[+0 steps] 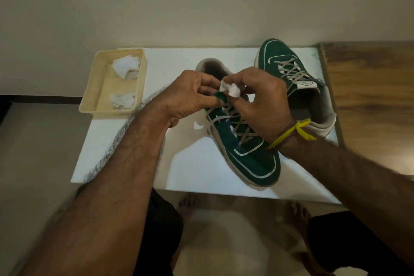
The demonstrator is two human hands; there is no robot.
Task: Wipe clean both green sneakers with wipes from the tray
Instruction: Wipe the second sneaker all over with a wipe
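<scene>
A green sneaker [251, 159] with grey laces lies in the middle of the white table, toe toward me. My left hand [190, 96] pinches its green tongue near the collar. My right hand [262, 101] holds a crumpled white wipe [231, 89] against the tongue just above the laces. The second green sneaker [277, 56] stands at the back right, toe pointing away, partly hidden by my right hand. A cream tray [94, 87] at the left holds two crumpled white wipes [124, 67].
The white table [197, 168] stands against a pale wall. A wooden surface [369, 96] adjoins it on the right. My bare feet [186, 206] show on the floor below the table's front edge.
</scene>
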